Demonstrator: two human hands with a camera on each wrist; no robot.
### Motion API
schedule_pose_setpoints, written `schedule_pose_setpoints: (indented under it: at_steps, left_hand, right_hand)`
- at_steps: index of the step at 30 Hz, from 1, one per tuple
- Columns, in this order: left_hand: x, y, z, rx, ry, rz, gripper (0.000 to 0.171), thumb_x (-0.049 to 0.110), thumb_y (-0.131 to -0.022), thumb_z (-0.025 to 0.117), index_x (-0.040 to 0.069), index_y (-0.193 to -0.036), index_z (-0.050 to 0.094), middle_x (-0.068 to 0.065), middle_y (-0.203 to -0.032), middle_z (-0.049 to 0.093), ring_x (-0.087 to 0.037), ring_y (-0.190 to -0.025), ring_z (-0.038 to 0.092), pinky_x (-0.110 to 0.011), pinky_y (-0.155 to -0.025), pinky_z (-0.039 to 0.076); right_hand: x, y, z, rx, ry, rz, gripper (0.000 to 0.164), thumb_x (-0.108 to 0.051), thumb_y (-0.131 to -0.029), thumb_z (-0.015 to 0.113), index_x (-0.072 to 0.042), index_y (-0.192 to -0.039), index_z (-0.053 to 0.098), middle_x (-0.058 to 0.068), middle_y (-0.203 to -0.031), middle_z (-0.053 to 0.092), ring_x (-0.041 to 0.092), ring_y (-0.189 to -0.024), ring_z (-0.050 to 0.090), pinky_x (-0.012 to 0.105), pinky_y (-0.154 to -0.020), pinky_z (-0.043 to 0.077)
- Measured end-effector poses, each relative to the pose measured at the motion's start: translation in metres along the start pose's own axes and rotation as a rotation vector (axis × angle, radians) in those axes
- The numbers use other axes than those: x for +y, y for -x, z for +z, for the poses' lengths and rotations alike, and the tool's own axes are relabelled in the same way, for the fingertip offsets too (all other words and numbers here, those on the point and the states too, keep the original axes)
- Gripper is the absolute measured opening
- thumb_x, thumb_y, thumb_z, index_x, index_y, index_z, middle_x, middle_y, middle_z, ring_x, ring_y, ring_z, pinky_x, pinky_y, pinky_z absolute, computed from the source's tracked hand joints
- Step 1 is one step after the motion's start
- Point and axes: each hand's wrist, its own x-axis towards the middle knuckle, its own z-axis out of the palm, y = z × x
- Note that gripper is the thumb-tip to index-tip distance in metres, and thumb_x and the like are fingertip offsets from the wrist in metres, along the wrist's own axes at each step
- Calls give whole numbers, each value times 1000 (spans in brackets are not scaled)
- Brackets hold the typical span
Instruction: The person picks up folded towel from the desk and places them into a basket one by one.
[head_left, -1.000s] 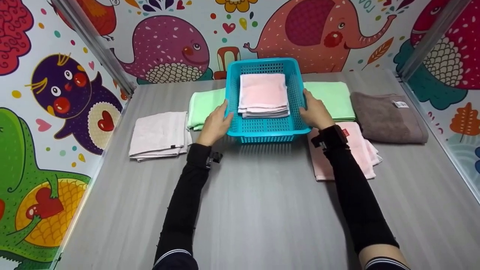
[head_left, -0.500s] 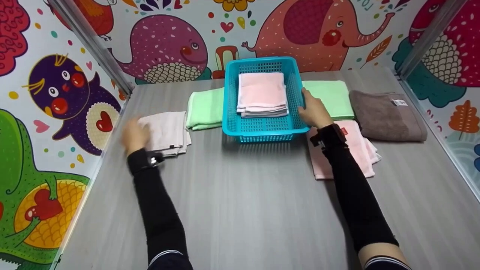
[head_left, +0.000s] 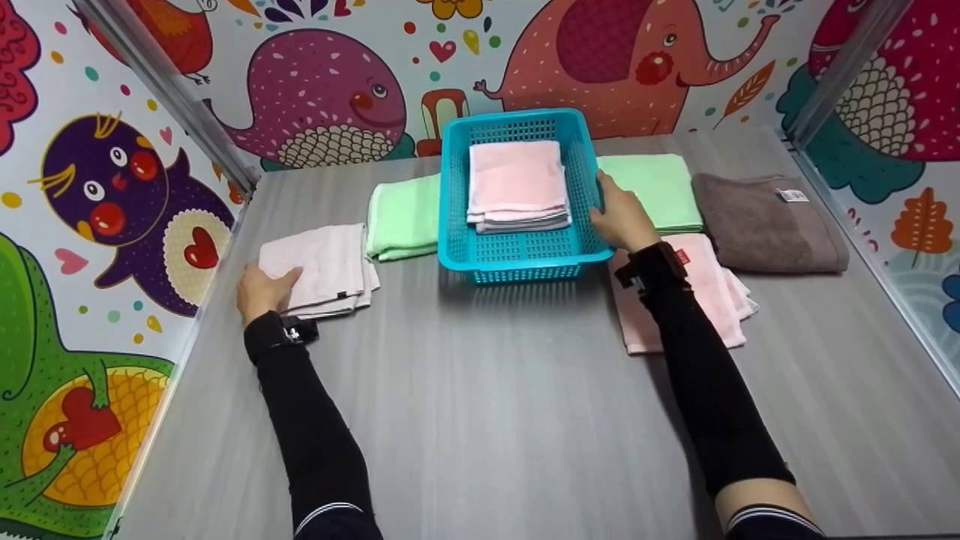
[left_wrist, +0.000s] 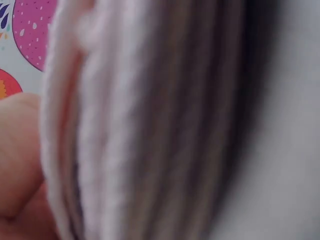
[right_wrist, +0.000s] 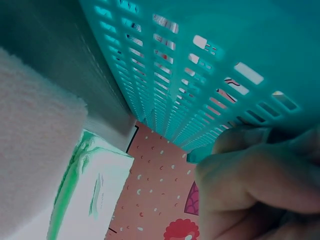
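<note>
A blue plastic basket stands at the back middle, a folded pink towel lying on others inside it. My right hand grips the basket's right rim; in the right wrist view its curled fingers sit against the slotted wall. At the left, my left hand holds the left edge of a folded pale pink towel, thumb over the top. Close up in the left wrist view, the towel's stacked layers fill the middle beside part of the hand. Its other fingertips are hidden.
Green towels lie on both sides of the basket. A brown towel and a pink towel lie to the right on the grey table. Cartoon-printed walls enclose the back and sides.
My left hand has let go of the basket's left rim and moved left to the pale pink towel. The right hand has stayed on the basket.
</note>
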Motion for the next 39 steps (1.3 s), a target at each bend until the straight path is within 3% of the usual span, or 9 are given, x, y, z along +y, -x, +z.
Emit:
schedule_pose_setpoints:
  at_steps: [8, 12, 18, 23, 27, 31, 35, 39]
  left_hand:
    - [1, 3, -5, -166, 48, 54, 82, 41, -99, 64, -11, -154, 34, -34, -155, 41, -48, -144, 40, -53, -122, 30]
    - [0, 3, -6, -196, 54, 74, 84, 42, -102, 59, -9, -158, 24, -34, -159, 34, -49, -148, 34, -55, -123, 26]
    - [0, 3, -5, -234, 173, 74, 83, 39, -104, 56, -10, -158, 18, -35, -160, 31, -45, -148, 32, -53, -125, 24]
    - [3, 5, -8, -263, 221, 54, 90, 44, -105, 52, -11, -160, 7, -34, -166, 18, -44, -154, 21, -51, -127, 18]
    - [18, 14, -19, -270, 367, 24, 84, 39, -105, 54, -5, -162, 10, -27, -166, 22, -36, -149, 30, -45, -126, 23]
    - [44, 27, -32, -240, 535, 8, 71, 30, -105, 58, 1, -159, 22, -15, -149, 38, -19, -120, 49, -32, -109, 39]
    - [62, 32, -37, -236, 556, 36, 72, 31, -104, 59, 4, -159, 21, -11, -145, 40, -11, -107, 52, -26, -98, 44]
    - [67, 28, -34, -241, 515, 79, 76, 35, -104, 58, 6, -161, 17, -15, -156, 35, -20, -120, 51, -30, -106, 42]
  right_hand:
    - [1, 0, -1, 1, 3, -3, 71, -14, -106, 48, -1, -166, 12, 31, -162, 34, 45, -147, 40, 60, -121, 31]
    - [2, 0, -1, -12, -6, 16, 72, -15, -107, 49, -3, -166, 10, 29, -165, 30, 43, -149, 37, 60, -122, 29]
    - [4, 1, -1, -12, 1, 18, 72, -15, -107, 49, -3, -166, 10, 29, -164, 30, 45, -149, 36, 61, -121, 29]
    - [4, 2, -2, -16, 0, 23, 72, -15, -107, 49, -4, -167, 9, 29, -165, 30, 44, -150, 37, 62, -121, 29]
    - [3, 3, 0, -4, -4, 22, 71, -16, -107, 49, -4, -167, 11, 29, -164, 32, 44, -149, 38, 61, -121, 30]
    - [3, 2, 1, 12, -13, -3, 70, -15, -107, 49, -3, -166, 13, 30, -162, 35, 46, -147, 40, 61, -120, 31]
    - [2, 1, 1, 13, -12, -13, 70, -16, -107, 49, -2, -166, 14, 29, -162, 36, 44, -147, 41, 60, -121, 31]
    - [2, 1, -1, 0, -4, -8, 70, -16, -107, 48, -3, -166, 12, 29, -162, 35, 44, -148, 40, 60, -121, 31]
